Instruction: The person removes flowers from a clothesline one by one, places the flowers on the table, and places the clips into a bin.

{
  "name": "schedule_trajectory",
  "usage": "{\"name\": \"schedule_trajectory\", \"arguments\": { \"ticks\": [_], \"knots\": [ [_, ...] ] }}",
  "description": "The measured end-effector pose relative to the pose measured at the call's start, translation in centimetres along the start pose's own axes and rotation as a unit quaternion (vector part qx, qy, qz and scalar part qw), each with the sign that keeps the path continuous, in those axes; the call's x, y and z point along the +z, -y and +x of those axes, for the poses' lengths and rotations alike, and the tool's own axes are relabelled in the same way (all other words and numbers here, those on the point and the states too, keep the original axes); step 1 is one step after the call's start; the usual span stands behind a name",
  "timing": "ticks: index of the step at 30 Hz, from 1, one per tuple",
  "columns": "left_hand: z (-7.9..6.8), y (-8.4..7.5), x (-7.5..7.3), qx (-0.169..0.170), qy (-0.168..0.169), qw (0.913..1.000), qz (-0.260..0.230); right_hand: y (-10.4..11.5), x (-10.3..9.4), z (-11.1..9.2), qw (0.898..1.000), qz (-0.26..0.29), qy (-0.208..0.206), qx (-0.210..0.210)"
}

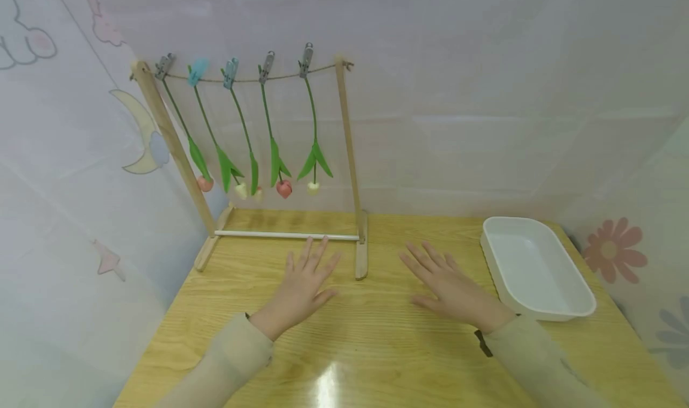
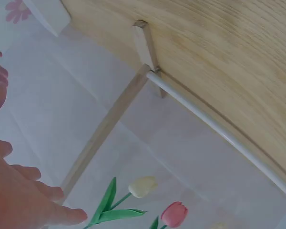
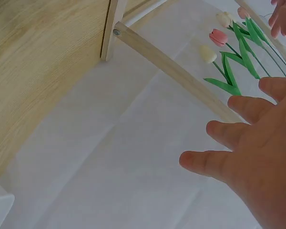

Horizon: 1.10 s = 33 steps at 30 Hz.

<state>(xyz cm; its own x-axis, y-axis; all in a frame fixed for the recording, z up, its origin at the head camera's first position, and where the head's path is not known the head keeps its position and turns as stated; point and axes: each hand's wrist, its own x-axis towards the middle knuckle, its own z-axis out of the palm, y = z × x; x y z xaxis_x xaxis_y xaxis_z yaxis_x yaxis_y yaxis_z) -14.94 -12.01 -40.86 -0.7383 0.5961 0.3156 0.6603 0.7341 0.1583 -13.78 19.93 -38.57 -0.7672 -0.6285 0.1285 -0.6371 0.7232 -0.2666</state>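
Observation:
Both hands hover over the table with fingers spread and hold nothing. The left hand is nearest the front of a wooden rack, close to its white crossbar. To the right, between the rack and a white tray, is the right hand. Several artificial tulips hang heads down from the rack's string, each clipped by a clothespin. Among them are a red tulip and a cream tulip. In the left wrist view a pink tulip shows beyond the fingers.
The white tray stands at the right side of the wooden table. A printed cloth hangs behind and at the sides. The rack's right foot reaches forward between the two hands.

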Motion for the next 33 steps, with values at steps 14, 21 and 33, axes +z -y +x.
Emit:
{"name": "schedule_trajectory", "arguments": {
  "ticks": [14,21,33],
  "knots": [
    [-1.2,1.9,0.3,-0.031,-0.055,0.9979,-0.013,0.3,0.5,1.6,0.996,0.078,-0.023,0.029],
    [-1.6,2.9,0.7,-0.050,-0.071,0.9962,-0.012,0.2,1.1,2.3,0.994,0.096,-0.038,0.041],
    [-2.4,5.8,1.3,-0.043,-0.179,0.9828,-0.012,0.7,2.0,4.1,0.993,0.088,-0.078,0.025]
  ]
}}
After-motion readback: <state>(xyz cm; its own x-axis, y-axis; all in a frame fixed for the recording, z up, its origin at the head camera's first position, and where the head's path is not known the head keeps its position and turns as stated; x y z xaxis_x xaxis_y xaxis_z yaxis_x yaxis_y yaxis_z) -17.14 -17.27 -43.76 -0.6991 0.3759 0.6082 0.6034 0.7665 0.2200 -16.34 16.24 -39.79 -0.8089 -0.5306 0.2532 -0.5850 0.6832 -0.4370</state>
